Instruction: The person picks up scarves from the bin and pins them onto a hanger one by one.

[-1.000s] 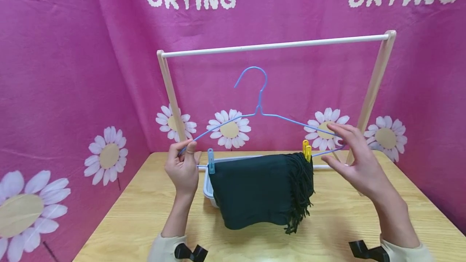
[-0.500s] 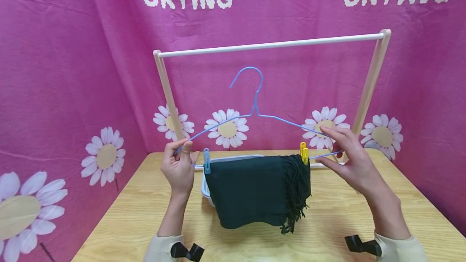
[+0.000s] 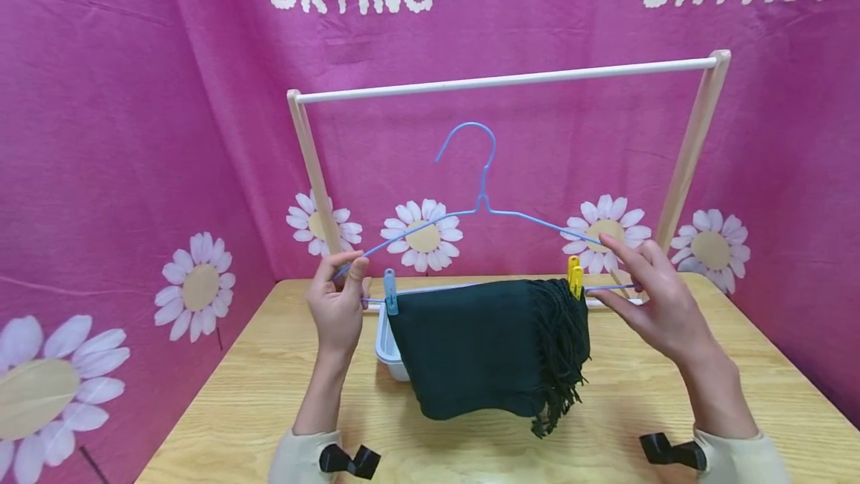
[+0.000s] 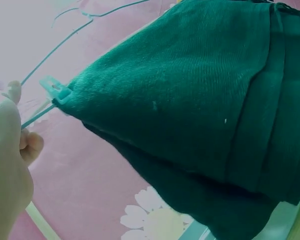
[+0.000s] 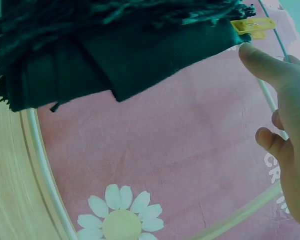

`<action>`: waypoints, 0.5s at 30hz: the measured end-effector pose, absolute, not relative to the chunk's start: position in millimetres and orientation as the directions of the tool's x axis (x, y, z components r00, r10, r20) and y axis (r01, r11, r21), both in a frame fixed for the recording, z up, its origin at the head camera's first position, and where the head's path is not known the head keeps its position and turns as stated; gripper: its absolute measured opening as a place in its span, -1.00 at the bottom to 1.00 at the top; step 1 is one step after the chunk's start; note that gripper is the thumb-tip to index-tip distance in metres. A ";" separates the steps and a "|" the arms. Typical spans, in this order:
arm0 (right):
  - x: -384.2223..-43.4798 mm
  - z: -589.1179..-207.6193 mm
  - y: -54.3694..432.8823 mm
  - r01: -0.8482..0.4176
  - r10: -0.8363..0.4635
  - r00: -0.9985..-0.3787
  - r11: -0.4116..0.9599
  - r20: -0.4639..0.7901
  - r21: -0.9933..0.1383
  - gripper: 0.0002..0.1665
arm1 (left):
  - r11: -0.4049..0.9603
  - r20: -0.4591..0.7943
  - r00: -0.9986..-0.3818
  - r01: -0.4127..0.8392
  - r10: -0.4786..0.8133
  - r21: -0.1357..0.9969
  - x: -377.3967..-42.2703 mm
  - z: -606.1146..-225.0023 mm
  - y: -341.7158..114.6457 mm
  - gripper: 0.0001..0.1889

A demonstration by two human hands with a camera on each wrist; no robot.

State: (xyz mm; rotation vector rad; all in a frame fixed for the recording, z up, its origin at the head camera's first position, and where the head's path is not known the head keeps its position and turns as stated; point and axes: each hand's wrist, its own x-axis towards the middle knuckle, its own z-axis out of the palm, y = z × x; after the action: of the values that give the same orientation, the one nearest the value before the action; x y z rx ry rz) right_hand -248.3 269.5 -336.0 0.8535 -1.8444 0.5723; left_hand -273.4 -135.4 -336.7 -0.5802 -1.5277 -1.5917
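Note:
A blue wire clothes hanger [image 3: 482,184] is held up with its hook on top. Over its bottom bar hangs a folded, dark green fringed scarf [image 3: 480,349]. One light blue clothespin [image 3: 390,292] clips the scarf's left end, and two yellow clothespins [image 3: 576,282] sit at the fringed right end. My left hand [image 3: 336,305] pinches the hanger's left corner between thumb and fingers. At the opposite corner, my right hand [image 3: 665,305] holds the hanger, index fingertip on the sloping arm and thumb along the bottom wire. In the right wrist view, the thumb points toward a yellow clothespin [image 5: 253,26].
Behind the hanger stands a rack with a white rail [image 3: 504,81] and wooden posts [image 3: 692,155]. A pale plastic basket [image 3: 390,353] is on the wooden table [image 3: 228,409], mostly hidden by the scarf. Pink flowered cloth [image 3: 201,58] encloses the back and sides.
My right hand has closed in on the hanger's right corner, which showed between its fingers a second ago. The hanger and scarf have shifted slightly; my left hand keeps its pinch.

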 end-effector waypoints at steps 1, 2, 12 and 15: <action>-249.0 -336.2 269.8 -0.765 -0.292 -0.259 0.644 0.921 -0.011 -0.15 | 0.071 0.794 -0.562 0.804 -0.231 0.590 -273.5 -336.3 -136.0 -0.80; -249.2 -336.2 270.2 -0.761 -0.283 -0.254 0.648 0.925 -0.011 -0.14 | 0.052 0.789 -0.575 0.800 -0.216 0.598 -273.8 -336.0 -136.6 -0.80; -245.5 -333.1 271.3 -0.740 -0.214 -0.206 0.673 0.955 -0.009 -0.12 | 0.015 0.757 -0.633 0.765 -0.162 0.644 -283.0 -341.1 -151.4 -0.63; -243.5 -330.7 271.6 -0.719 -0.183 -0.209 0.695 0.961 -0.024 -0.11 | 0.055 0.707 -0.673 0.715 -0.219 0.697 -295.2 -350.6 -158.8 -0.64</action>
State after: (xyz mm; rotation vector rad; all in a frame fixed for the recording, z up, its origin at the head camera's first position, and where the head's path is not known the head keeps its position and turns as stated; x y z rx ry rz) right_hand -243.5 271.6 -330.7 0.7227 -1.7482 0.5763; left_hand -295.2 -158.8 -350.6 -0.5050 -1.6386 -1.7041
